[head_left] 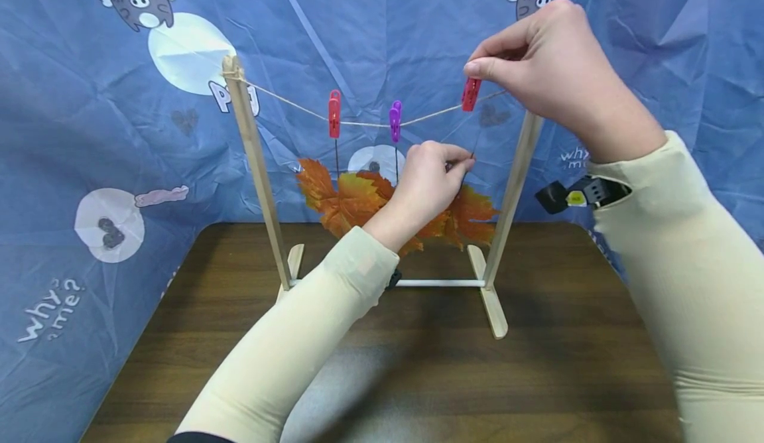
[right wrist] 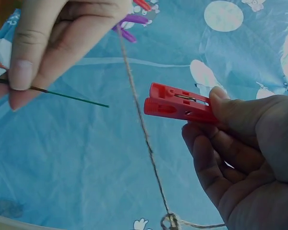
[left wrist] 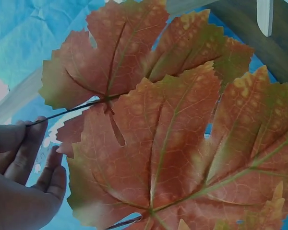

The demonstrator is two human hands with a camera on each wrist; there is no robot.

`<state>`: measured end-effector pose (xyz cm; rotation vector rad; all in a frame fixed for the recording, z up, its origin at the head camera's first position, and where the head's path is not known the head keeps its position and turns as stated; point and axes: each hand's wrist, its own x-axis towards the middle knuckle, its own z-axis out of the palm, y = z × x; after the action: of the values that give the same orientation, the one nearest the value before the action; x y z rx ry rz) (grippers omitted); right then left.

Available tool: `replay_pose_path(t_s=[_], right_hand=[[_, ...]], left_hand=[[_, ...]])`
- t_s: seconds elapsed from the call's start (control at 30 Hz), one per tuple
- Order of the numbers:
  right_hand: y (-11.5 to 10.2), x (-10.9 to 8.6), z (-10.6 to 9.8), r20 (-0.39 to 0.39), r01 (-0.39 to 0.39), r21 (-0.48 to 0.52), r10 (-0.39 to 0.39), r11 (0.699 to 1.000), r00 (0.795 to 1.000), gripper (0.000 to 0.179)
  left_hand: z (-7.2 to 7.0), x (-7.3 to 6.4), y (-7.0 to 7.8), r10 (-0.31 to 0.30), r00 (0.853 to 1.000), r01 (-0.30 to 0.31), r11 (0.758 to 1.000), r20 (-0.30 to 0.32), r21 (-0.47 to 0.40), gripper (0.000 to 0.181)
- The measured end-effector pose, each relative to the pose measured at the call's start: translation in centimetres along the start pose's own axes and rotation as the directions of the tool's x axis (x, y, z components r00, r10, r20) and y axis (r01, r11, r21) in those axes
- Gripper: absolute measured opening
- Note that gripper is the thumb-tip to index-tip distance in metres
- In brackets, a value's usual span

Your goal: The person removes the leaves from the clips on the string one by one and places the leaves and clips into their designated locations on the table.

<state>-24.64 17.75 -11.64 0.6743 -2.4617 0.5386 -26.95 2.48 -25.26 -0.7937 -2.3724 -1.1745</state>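
Note:
My right hand [head_left: 552,65] pinches a red clothespin [head_left: 471,93] by its upper end, close to the right part of the twine [head_left: 430,117]. In the right wrist view the clothespin's free end points at the twine. Lower down, my left hand [head_left: 426,184] pinches the thin dark stem [right wrist: 77,97] of an artificial autumn leaf [head_left: 474,214], its greenish tip sticking out past the fingers. Two more orange leaves [head_left: 340,197] hang by their stems, one under a red clothespin [head_left: 335,115], the other under a purple clothespin [head_left: 395,121]. My left forearm partly covers the leaves.
The twine runs between two wooden posts [head_left: 253,158] of a stand with flat feet [head_left: 492,310] and a white crossbar [head_left: 442,283]. It stands on a brown wooden table [head_left: 537,363]. A blue printed cloth [head_left: 418,25] hangs behind.

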Motion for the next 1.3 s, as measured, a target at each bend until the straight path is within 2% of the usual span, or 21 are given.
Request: replay_pose_path(t_s=[0.2,0.33,0.5,0.63,0.83,1.03,1.17,1.3], right_hand=[[0.0,-0.2,-0.6,-0.034,0.006,0.032,-0.004,0.999,0.999,0.027],[0.0,-0.8,-1.0,-0.07,0.006,0.053,-0.003,0.999,0.998,0.026],[-0.1,-2.1,-1.6,-0.12,0.003,0.042,0.002,0.999,0.993,0.03],[-0.1,-2.9,-2.0,-0.143,-0.002,0.025,0.006,1.0,0.99,0.032],[0.3,-4.2,-2.4,-0.141,-0.006,0.023,0.009,1.0,0.99,0.03],[0.8,-6.1,-2.6,-0.153,-0.01,0.006,0.011,1.0,0.988,0.03],[1.0,-7.2,-2.6,-0.148,-0.009,0.015,0.011,1.0,0.989,0.027],[1.1,-8.1,-2.2,-0.132,-0.009,0.058,0.017,0.998,0.991,0.023]], left_hand=[[0.3,-0.1,0.0,0.086,0.994,-0.09,0.995,0.074,0.048,0.016],[0.7,-0.5,0.3,0.144,0.985,-0.151,0.987,0.094,0.062,0.017],[1.4,-1.1,1.2,0.262,0.962,-0.264,0.964,0.078,0.02,0.016],[2.0,-1.9,1.7,0.325,0.943,-0.323,0.946,0.066,-0.034,0.015],[3.0,-3.6,2.1,0.356,0.933,-0.35,0.931,0.046,-0.108,0.014],[3.8,-5.6,3.0,0.399,0.917,-0.391,0.899,0.001,-0.199,0.012],[3.8,-7.1,3.8,0.411,0.911,-0.402,0.888,-0.006,-0.223,0.011],[3.5,-8.3,4.3,0.411,0.912,-0.397,0.886,0.008,-0.242,0.011]])
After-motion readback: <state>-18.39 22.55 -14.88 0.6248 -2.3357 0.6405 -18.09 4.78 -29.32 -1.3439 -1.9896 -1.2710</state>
